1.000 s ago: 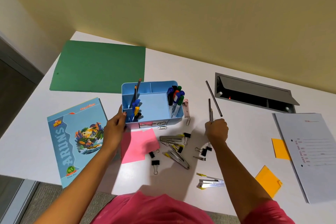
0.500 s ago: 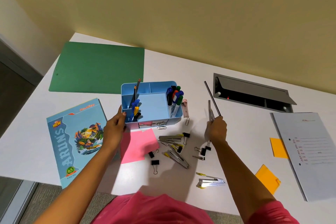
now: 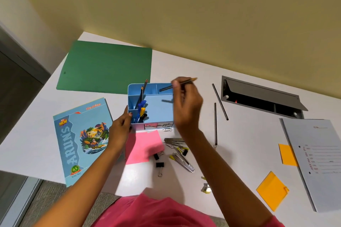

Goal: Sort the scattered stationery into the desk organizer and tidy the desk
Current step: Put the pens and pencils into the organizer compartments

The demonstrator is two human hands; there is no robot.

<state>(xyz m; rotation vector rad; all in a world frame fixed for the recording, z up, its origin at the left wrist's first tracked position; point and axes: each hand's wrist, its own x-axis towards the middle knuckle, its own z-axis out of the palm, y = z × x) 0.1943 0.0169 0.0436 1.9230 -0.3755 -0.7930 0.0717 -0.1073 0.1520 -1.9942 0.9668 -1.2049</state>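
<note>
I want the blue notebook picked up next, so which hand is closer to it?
Left. The left hand holds the left wall of the organizer, right beside the blue notebook. The right hand is farther right, above the organizer, pinching a pencil.

Notebook cover (image 3: 81,140): you can read "ARUN'S" running up its left side, and "NEW" in yellow at the top corner.
Green badge (image 3: 75,169): "65", low on that cover.
Grey file (image 3: 317,162): red print, too blurred for you to read.

An office: white desk (image 3: 239,153) with built-in cable hatch (image 3: 262,96), green folder (image 3: 107,66), grey file (image 3: 317,162), desk organizer (image 3: 158,110).
</note>
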